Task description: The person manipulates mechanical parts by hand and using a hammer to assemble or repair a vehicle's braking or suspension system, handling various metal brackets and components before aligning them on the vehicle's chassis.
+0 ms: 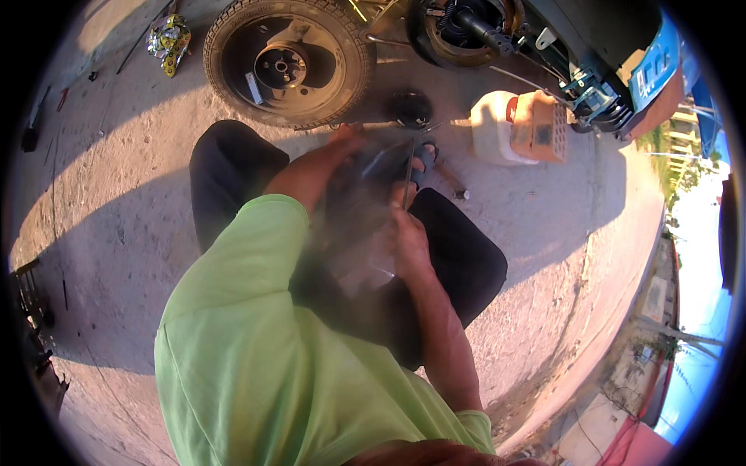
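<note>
A thin metal rod [409, 175] rises from my right hand [409, 237], whose fingers are wrapped round its near end. It points away from me, toward a small round black part [410, 109] on the ground. My left hand [347, 138] is closed just below the near edge of a wheel with a treaded tyre [291, 62]; what it grips is hidden by blur. Another thin bar runs sideways close to that hand. Haze smears the middle of the view, between my arms and over my lap. A sandalled foot [423, 165] shows beside the rod.
A hammer [460, 193] lies right of my foot. Farther right stand a white plastic container [491, 128] and an orange hollow brick [540, 124]. A partly dismantled motor vehicle [590, 85] fills the far right. A shiny crumpled wrapper [169, 45] and scattered tools lie far left.
</note>
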A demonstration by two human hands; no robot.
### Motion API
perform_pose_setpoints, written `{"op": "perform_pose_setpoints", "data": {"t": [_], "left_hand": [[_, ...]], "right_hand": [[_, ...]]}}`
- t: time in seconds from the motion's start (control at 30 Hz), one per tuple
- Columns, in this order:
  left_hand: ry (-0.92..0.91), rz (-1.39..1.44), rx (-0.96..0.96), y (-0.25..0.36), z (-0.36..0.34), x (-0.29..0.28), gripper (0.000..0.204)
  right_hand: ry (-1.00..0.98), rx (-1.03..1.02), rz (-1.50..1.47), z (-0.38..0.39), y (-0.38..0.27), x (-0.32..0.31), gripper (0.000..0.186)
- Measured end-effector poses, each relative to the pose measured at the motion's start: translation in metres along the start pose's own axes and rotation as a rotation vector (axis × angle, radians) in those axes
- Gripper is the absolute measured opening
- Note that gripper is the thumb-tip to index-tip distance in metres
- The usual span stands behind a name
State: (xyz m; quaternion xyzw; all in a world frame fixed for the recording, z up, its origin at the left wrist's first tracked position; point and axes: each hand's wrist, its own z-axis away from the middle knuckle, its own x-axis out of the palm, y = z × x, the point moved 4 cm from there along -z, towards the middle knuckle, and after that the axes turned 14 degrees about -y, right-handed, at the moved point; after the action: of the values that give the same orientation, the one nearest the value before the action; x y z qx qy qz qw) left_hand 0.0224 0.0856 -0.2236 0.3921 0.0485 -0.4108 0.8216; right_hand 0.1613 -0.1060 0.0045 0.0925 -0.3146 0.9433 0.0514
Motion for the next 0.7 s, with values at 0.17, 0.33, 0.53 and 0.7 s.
{"op": "perform_pose_setpoints", "data": {"t": [0.17,0.33,0.53,0.7], "left_hand": [[0.104,-0.055,0.077,-0.039,-0.038,0.022,0.043],[0.141,-0.025,0.082,-0.055,-0.046,0.036,0.041],[0.132,0.004,0.118,-0.054,-0.036,0.042,0.053],[0.165,0.051,0.225,-0.080,-0.051,0.043,0.058]], "right_hand": [[-0.049,-0.034,-0.119,0.006,-0.009,0.024,0.023],[-0.121,-0.010,-0.122,0.009,-0.007,0.034,0.024],[0.055,0.009,0.144,-0.002,-0.004,0.030,0.030],[0.151,-0.116,0.331,-0.039,0.013,0.015,0.041]]}}
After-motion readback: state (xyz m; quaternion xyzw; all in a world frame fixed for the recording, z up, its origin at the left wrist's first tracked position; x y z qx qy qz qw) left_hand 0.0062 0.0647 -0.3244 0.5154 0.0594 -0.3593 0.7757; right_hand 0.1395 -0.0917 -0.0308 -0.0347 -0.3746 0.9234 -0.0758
